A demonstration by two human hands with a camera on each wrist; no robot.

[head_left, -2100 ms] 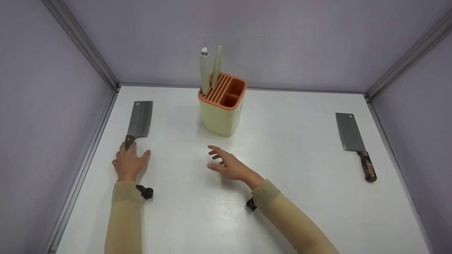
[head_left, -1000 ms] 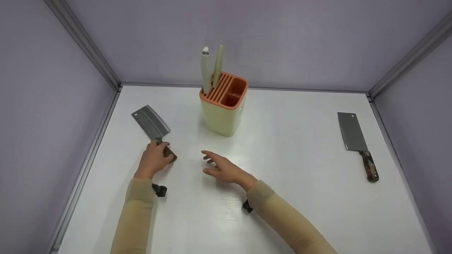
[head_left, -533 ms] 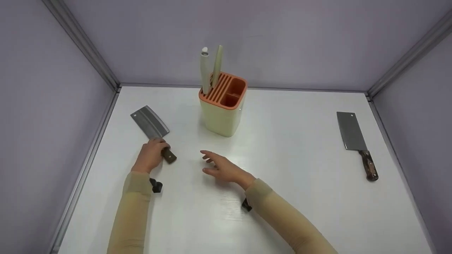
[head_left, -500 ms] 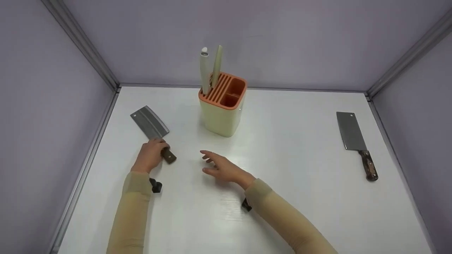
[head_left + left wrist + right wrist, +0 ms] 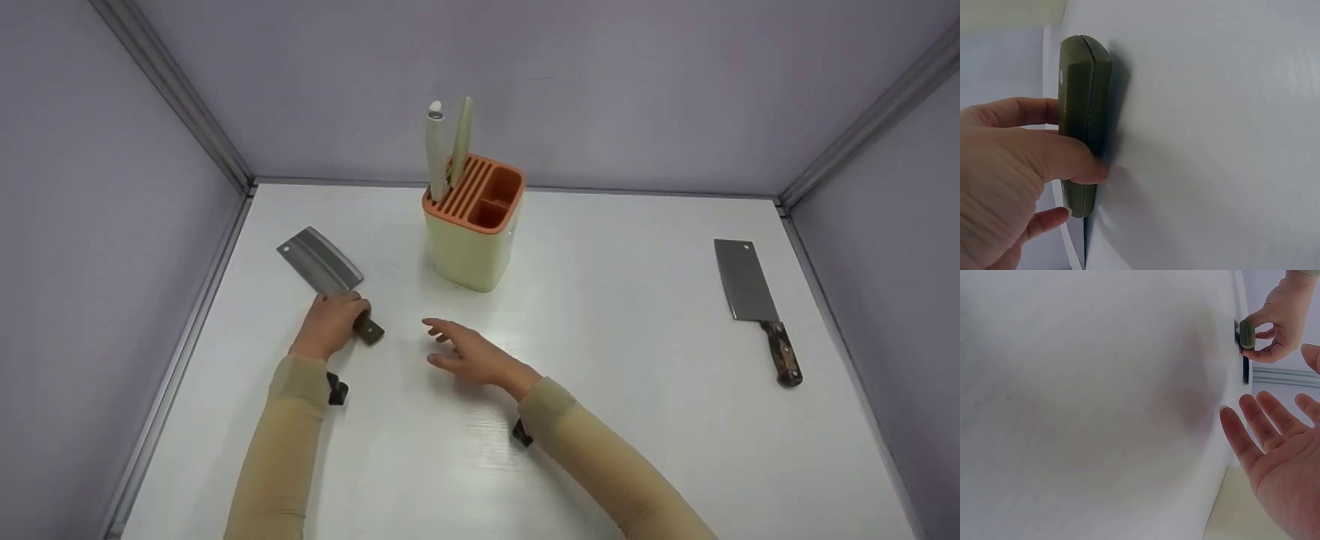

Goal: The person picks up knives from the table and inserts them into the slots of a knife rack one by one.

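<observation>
My left hand (image 5: 330,322) pinches a cleaver (image 5: 321,261) by its dark handle (image 5: 1081,79), thumb on one side and fingers on the other. The cleaver's grey blade points to the back left, and its handle end sticks out past my thumb. To the right, my right hand (image 5: 472,356) hovers over the table with fingers loosely extended and nothing in them. In the right wrist view, the palm of that right hand (image 5: 1292,461) shows its spread fingers, and the left hand (image 5: 1283,318) with the handle is beyond.
A cream knife block (image 5: 469,259) with an orange slotted top stands at the back centre; two light-handled utensils (image 5: 436,154) rise from its slots. Another cleaver (image 5: 746,281) lies at the right of the white table (image 5: 615,337). Grey walls (image 5: 600,90) enclose the table's back and sides.
The left hand came onto the handle and turned the cleaver, swinging its handle to the right. Its grip then shifted toward the blade. The right hand moved slightly left.
</observation>
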